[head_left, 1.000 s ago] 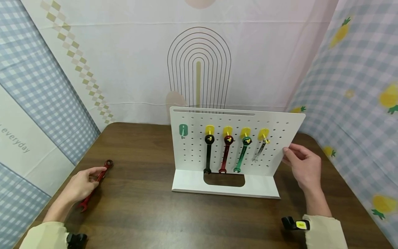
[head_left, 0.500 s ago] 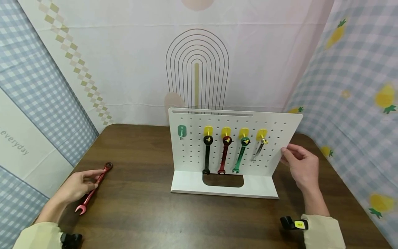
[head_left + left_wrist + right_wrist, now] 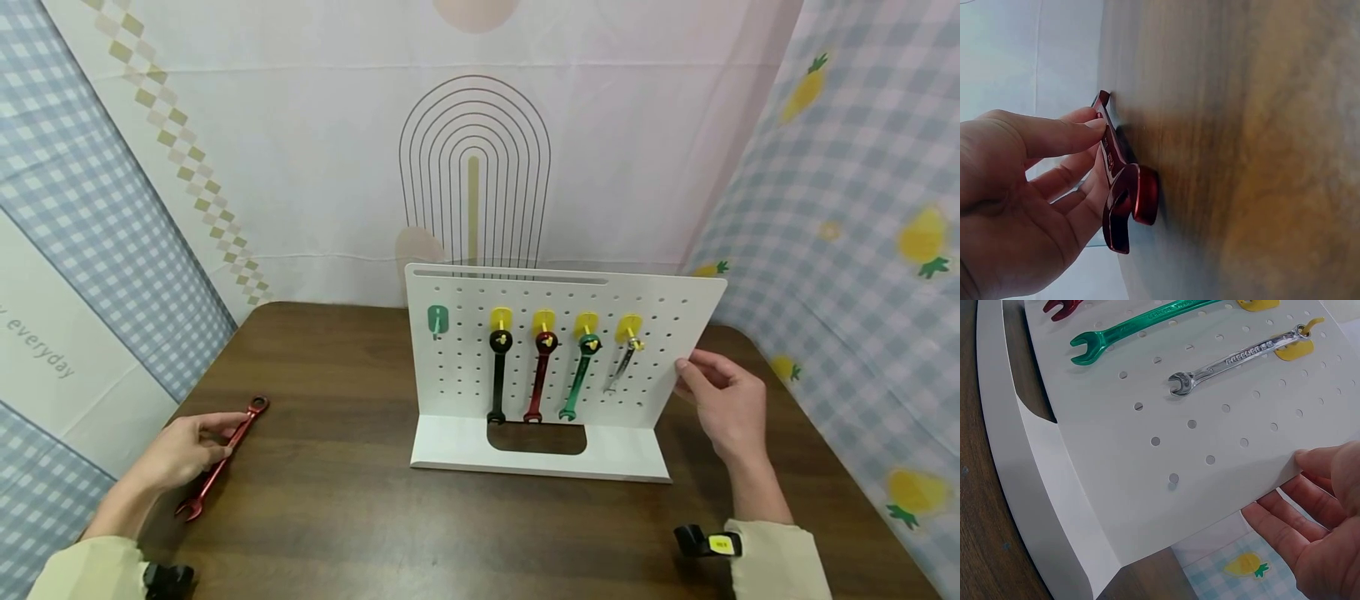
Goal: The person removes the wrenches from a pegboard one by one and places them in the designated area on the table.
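Observation:
My left hand (image 3: 178, 454) pinches the shaft of a red combination wrench (image 3: 217, 473) between thumb and fingers at the table's left side. In the left wrist view the wrench's open jaw end points toward the camera, low over or on the table; contact is unclear. My right hand (image 3: 731, 408) grips the right edge of a white pegboard stand (image 3: 678, 321), thumb on the front, fingers behind. On its yellow hooks hang a black wrench (image 3: 498, 379), another red wrench (image 3: 539, 383), a green wrench (image 3: 577, 383) and a small silver wrench (image 3: 1235, 360). A green hook (image 3: 438, 320) at left bears nothing.
The brown wooden table (image 3: 337, 517) carries the stand right of its middle. A white printed cloth (image 3: 322, 167) hangs behind, with checked cloth (image 3: 840, 275) along the right side and more at left. The stand's base has a cutout (image 3: 536, 438).
My left hand has shifted slightly left with the red wrench, which has turned a little in my fingers. My right hand stays on the pegboard edge. The head view has shifted slightly.

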